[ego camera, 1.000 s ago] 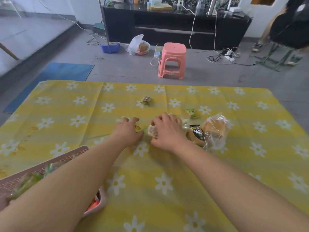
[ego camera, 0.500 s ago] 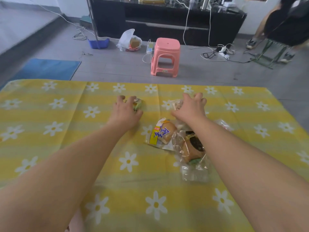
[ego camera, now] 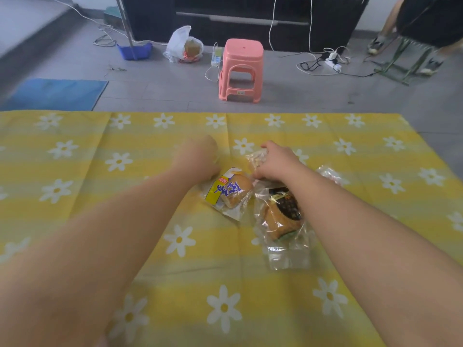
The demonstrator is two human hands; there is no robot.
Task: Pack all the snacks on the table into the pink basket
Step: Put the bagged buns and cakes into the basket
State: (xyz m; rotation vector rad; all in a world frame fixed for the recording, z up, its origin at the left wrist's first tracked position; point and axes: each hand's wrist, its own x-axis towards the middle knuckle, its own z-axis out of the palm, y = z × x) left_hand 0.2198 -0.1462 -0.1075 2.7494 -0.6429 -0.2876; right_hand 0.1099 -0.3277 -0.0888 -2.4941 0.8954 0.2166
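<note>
Two wrapped buns lie mid-table on the yellow flowered cloth (ego camera: 75,196). One bun is in a yellow and white wrapper with blue writing (ego camera: 231,190); the other is in a clear bag with a black label (ego camera: 280,214). My left hand (ego camera: 198,156) is blurred, with fingers curled just left of the yellow-wrapped bun; a small wrapped snack seems mostly hidden in it. My right hand (ego camera: 278,162) grips a small clear packet (ego camera: 258,157) just beyond the buns. A further clear wrapper (ego camera: 328,174) peeks out behind my right forearm. The pink basket is out of view.
Beyond the table's far edge, a pink plastic stool (ego camera: 240,71) stands on the grey floor. There are also a white bag (ego camera: 183,46), a blue mat (ego camera: 55,93), cables with a power strip (ego camera: 330,60) and a black cabinet (ego camera: 250,18). A seated person's legs (ego camera: 390,23) show at top right.
Both hands have come back toward me from the far snacks. The small snack under my left hand has left the cloth. My right hand now has the clear packet.
</note>
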